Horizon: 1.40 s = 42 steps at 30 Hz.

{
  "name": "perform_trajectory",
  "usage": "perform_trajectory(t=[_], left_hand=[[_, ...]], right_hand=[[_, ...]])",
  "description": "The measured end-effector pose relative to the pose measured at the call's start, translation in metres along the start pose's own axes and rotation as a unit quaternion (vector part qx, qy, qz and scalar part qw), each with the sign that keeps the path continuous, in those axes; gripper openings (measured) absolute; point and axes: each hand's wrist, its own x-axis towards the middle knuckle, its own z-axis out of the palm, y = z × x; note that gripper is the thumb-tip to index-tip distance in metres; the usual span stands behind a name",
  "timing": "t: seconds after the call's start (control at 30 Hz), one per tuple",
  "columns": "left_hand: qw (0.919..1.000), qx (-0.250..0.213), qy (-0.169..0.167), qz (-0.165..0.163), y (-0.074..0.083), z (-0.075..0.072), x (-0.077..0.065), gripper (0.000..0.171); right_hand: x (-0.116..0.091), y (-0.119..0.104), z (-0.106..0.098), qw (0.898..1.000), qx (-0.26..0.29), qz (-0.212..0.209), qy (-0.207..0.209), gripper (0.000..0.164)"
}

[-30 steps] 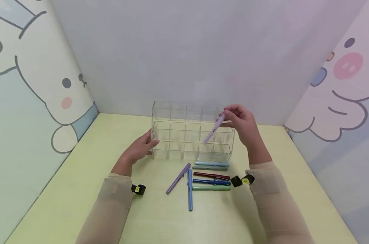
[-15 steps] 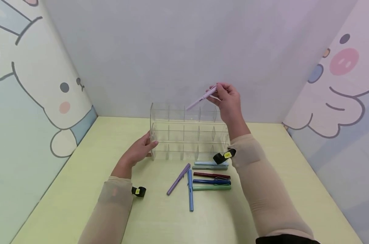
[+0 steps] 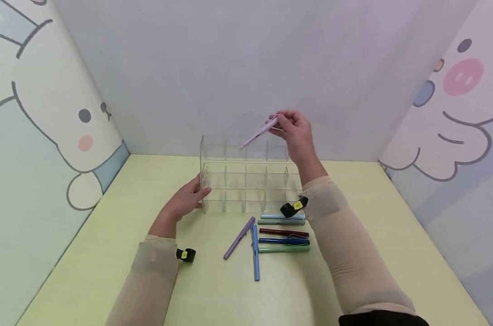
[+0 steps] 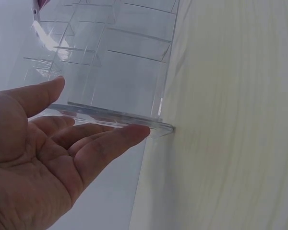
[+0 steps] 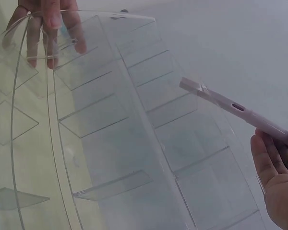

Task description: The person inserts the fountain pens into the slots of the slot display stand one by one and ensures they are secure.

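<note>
Above the top tier of a clear acrylic pen holder (image 3: 235, 181), my right hand (image 3: 295, 131) pinches a pale lilac pen (image 3: 259, 131) by its clip end. The pen slants down to the left, its lower end overlapping the top row of compartments in the head view. My left hand (image 3: 185, 199) rests at the holder's left side. In the left wrist view its nearly straight fingers (image 4: 105, 148) lie along the outside of the side wall (image 4: 110, 115), and its thumb (image 4: 45, 93) points past the front edge.
Before the holder lie a purple pen (image 3: 239, 238), a light blue pen (image 3: 256, 253), a dark red pen (image 3: 277, 232), a navy pen (image 3: 279, 241), a green pen (image 3: 283, 249), a grey-green pen (image 3: 281, 222) and a pale blue pen (image 3: 273, 216). A grey wall (image 3: 214, 68) stands behind.
My right hand has risen from the holder's right side and moved left above its top tier, carrying the lilac pen. The left hand stays at the holder's side.
</note>
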Motion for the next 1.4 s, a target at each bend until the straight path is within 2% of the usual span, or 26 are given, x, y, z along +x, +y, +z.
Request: perform_trajectory(t=[0.13, 0.27, 0.57, 0.77, 0.9, 1.0, 1.13, 1.4], left_hand=[[1.0000, 0.002, -0.004, -0.003, 0.000, 0.001, -0.001, 0.074], [1.0000, 0.005, -0.004, 0.004, 0.000, 0.001, 0.000, 0.073], [1.0000, 0.008, -0.003, -0.002, 0.002, 0.001, -0.003, 0.074], [1.0000, -0.004, -0.006, 0.002, 0.001, 0.002, -0.002, 0.075], [0.9999, -0.004, -0.010, 0.000, 0.001, 0.003, -0.003, 0.076], [1.0000, -0.004, -0.007, -0.003, 0.001, 0.004, -0.003, 0.075], [1.0000, -0.004, -0.004, -0.003, 0.000, 0.004, -0.002, 0.074], [1.0000, -0.003, -0.008, -0.002, 0.000, 0.003, -0.001, 0.075]], right_hand=[[-0.002, 0.002, -0.001, 0.999, -0.048, 0.004, -0.018, 0.023], [-0.006, 0.004, -0.001, 0.994, -0.104, -0.010, -0.045, 0.023], [-0.013, 0.007, 0.002, 0.967, -0.233, -0.025, -0.099, 0.025], [-0.015, 0.009, 0.001, 0.952, -0.283, -0.029, -0.110, 0.024], [-0.019, 0.008, 0.002, 0.947, -0.301, -0.020, -0.114, 0.021], [-0.025, 0.002, 0.007, 0.942, -0.313, -0.021, -0.121, 0.021], [-0.031, -0.006, 0.013, 0.930, -0.341, -0.033, -0.132, 0.021], [-0.024, 0.009, 0.003, 0.916, -0.374, -0.044, -0.136, 0.023]])
